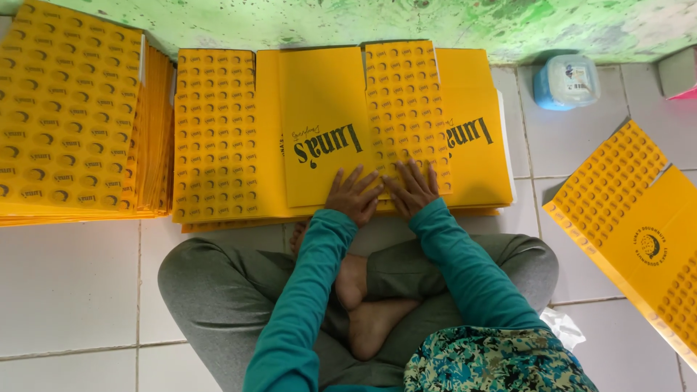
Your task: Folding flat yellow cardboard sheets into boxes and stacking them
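Observation:
I sit cross-legged on a white tiled floor. My left hand [353, 194] and my right hand [413, 189] lie flat, fingers spread, on a yellow flat cardboard box blank [327, 116] in front of me. The left hand rests on its plain panel with dark lettering. The right hand presses on the folded-over flap [406, 109] patterned with small round marks. The blank lies on top of a low stack of similar yellow blanks [214, 138]. Neither hand grips anything.
A taller pile of patterned yellow blanks [65, 109] sits at the far left. Another yellow blank [639, 232] lies angled on the floor at the right. A small blue-lidded plastic container [568, 81] stands by the green-stained wall [363, 22].

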